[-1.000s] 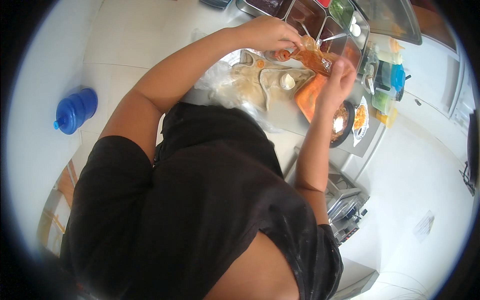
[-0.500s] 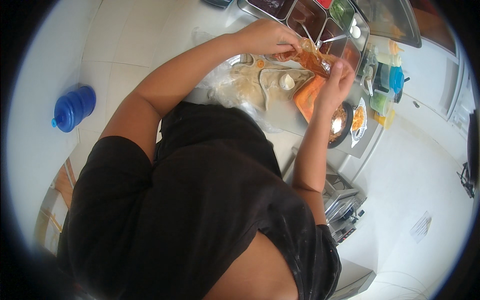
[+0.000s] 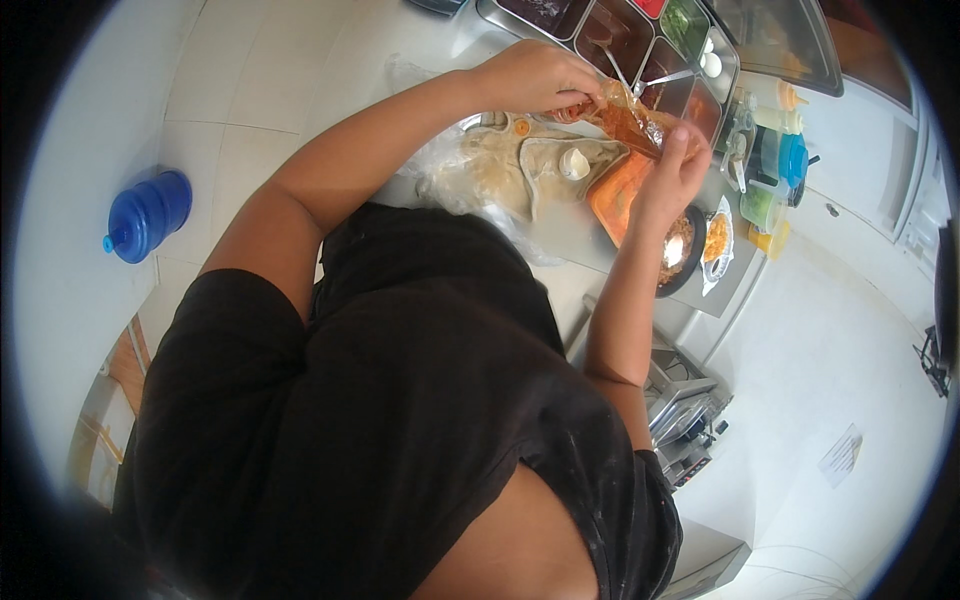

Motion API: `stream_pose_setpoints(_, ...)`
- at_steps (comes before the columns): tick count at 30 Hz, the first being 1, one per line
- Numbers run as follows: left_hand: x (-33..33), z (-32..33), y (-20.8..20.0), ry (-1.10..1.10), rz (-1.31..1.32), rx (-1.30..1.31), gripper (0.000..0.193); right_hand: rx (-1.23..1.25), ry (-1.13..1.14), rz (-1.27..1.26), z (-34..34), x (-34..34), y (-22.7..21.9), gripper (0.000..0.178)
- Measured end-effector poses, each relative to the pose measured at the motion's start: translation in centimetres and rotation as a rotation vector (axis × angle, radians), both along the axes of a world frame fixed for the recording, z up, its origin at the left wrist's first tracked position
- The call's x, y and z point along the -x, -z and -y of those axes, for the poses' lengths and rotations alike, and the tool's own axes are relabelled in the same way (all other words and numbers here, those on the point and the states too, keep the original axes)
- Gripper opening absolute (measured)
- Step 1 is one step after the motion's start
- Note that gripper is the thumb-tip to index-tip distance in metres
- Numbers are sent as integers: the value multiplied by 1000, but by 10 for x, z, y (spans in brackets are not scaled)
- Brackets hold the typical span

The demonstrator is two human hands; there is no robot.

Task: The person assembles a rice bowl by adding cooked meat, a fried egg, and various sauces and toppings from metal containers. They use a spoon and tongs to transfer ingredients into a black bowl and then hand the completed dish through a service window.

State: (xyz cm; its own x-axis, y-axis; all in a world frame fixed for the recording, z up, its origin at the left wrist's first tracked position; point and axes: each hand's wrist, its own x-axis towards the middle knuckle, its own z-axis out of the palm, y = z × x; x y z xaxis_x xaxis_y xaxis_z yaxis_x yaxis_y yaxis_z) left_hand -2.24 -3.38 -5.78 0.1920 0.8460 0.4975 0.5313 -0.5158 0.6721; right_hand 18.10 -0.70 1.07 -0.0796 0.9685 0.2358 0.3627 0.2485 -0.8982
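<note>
A clear plastic bag with orange-red food or sauce inside [image 3: 630, 122] is stretched between my two hands. My left hand [image 3: 540, 80] pinches one end, fingers closed. At the other end my right hand [image 3: 678, 165] grips the plastic between thumb and fingers. Below the bag, an orange tray [image 3: 615, 195] lies on the counter, partly covered by my right forearm. Left of that tray a beige cloth [image 3: 505, 165] is spread out, with an eggshell piece [image 3: 574, 164] on it. Crumpled clear plastic [image 3: 440, 185] lies beside the cloth.
A metal rack of food pans [image 3: 620, 45] with spoons stands beyond my hands. To the right are a dark pan of food [image 3: 680, 250], a foil-lined tray [image 3: 717, 245], squeeze bottles [image 3: 785, 95] and a blue-lidded container [image 3: 793, 158]. A blue water jug [image 3: 150, 217] is far left.
Almost nothing differs. Both hands keep the bag stretched in about the same place, with only a very slight shift of the right fingers.
</note>
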Motion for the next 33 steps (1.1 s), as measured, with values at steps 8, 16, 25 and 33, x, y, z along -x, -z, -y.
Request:
stream_pose_setpoints(8,-1,1,4,-50,20,-28,15,7,-14,-44,0,0,-1,19)
stream_pose_setpoints(16,-6,0,7,-92,35,-85,13,40,-3,-71,-1,0,-1,19)
stream_pose_setpoints(25,-5,1,7,-94,18,-33,12,17,2,-43,-1,0,-2,19)
stream_pose_setpoints(33,-4,2,6,-60,15,-6,15,0,-40,-51,-1,0,-3,19)
